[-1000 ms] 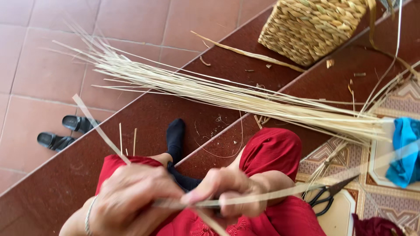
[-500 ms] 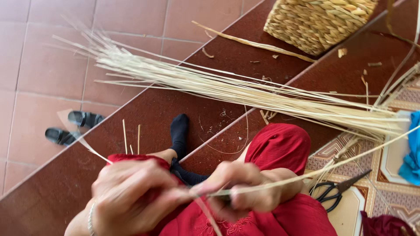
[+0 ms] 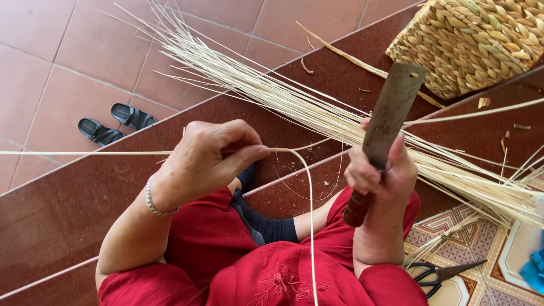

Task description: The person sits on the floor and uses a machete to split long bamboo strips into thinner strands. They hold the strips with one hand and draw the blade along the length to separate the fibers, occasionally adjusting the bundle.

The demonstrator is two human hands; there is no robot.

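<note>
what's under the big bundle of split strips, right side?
The bundle of strips lies on dark red steps and, at right, a patterned mat. Black scissors lie just below its splayed ends. Whatever lies directly beneath the bundle is covered.

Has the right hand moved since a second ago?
Yes. The right hand has risen from the lap, lifting the flat blade upright toward the woven basket; earlier it sat low beside the left hand.

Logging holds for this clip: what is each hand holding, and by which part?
Left hand pinches a pale cane strip at its bend. Right hand grips a flat-bladed knife by its handle, blade up.
</note>
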